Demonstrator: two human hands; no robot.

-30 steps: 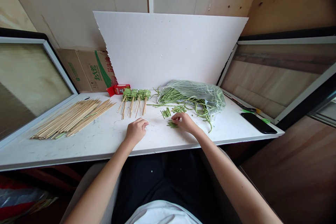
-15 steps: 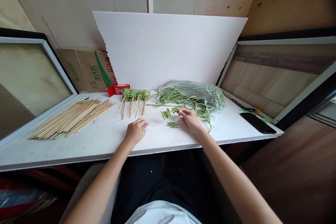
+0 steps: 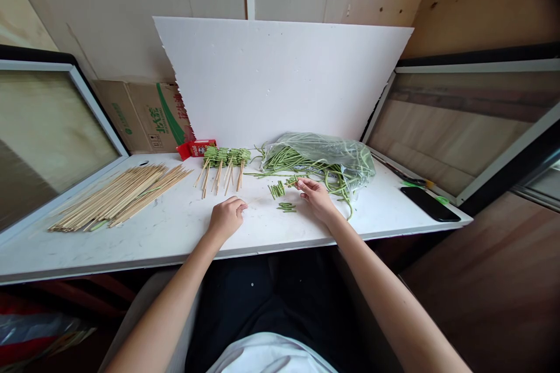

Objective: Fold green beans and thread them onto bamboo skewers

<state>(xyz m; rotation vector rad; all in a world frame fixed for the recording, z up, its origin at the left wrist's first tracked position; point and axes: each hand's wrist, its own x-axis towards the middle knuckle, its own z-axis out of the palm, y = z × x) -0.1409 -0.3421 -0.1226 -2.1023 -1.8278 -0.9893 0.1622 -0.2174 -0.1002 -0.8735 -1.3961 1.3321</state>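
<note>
My right hand (image 3: 315, 197) is closed in a pinch at a small cluster of cut long bean pieces (image 3: 291, 181). Two groups of short bean pieces lie to the left of it, one slanted (image 3: 276, 189) and one in a flat row (image 3: 286, 207). My left hand (image 3: 227, 215) rests on the table with its fingers curled and closed; whatever they may hold is hidden. Behind, a clear plastic bag (image 3: 345, 154) lies with whole long beans (image 3: 284, 159) spilling from its open side. Finished bean skewers (image 3: 226, 156) lie side by side, sticks pointing toward me.
A large pile of bare bamboo skewers (image 3: 118, 195) lies on the left of the white table (image 3: 271, 239). A red box (image 3: 196, 148) sits by a cardboard box (image 3: 140, 116). At right are a black phone (image 3: 429, 204) and scissors (image 3: 411, 179). A white board (image 3: 280, 81) stands behind.
Almost nothing differs. Both hands stay in the same places, and the view has shifted very slightly.
</note>
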